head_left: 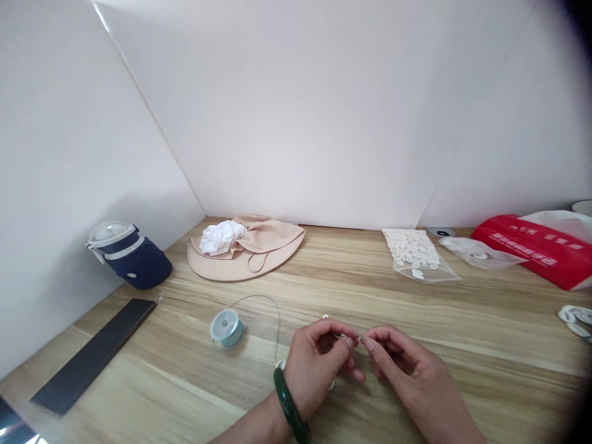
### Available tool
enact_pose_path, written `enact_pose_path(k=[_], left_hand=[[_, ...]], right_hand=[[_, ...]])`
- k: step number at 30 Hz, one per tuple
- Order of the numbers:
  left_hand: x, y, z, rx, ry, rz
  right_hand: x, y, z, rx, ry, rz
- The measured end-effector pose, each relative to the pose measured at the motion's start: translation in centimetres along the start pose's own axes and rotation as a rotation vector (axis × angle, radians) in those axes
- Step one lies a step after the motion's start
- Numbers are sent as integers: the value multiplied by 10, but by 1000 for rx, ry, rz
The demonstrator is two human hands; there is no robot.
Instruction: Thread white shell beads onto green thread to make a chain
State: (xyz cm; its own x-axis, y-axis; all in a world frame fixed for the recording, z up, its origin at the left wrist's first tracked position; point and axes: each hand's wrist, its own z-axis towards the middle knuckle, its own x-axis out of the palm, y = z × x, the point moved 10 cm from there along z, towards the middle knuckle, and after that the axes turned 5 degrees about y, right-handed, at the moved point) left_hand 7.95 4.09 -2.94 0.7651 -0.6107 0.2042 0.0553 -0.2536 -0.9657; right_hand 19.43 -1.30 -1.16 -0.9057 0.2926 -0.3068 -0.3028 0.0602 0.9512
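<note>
My left hand (317, 367), with a dark green bangle (289, 406) on its wrist, pinches a small white shell (345, 337) on a thin thread. My right hand (407, 370) meets it from the other side, its fingertips at the same shell. A fine thread (277, 314) arcs from a teal thread spool (227, 328) on the wooden tabletop down to my hands. Other white shells (332, 385) show partly behind my left hand. The fingers hide most of what is held.
A clear bag of white shells (411, 254) and a second clear bag (476, 253) lie at the back, beside a red plastic bag (531, 250). Strung shells (576, 322) sit at the right edge. A beige hat (245, 253), navy flask (132, 258) and dark strip (92, 356) lie left.
</note>
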Motion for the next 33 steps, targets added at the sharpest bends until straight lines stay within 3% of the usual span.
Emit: enact_pose_path(k=[3,10,20,28,33], left_hand=[[0,-2,0,16,5,-48],[-7,-6,-1,32,-55,73],[-9,2,0,-44,-84,55],[5,2,-1,-126,46,-290],[2,8,-2,-164,22,-270]], right_hand=[[4,3,0,-30,26,-18],[14,7,0,-31,88,-64],[9,4,0,32,49,16],[-10,4,0,49,-123,91],[-18,3,-2,43,-188,103]])
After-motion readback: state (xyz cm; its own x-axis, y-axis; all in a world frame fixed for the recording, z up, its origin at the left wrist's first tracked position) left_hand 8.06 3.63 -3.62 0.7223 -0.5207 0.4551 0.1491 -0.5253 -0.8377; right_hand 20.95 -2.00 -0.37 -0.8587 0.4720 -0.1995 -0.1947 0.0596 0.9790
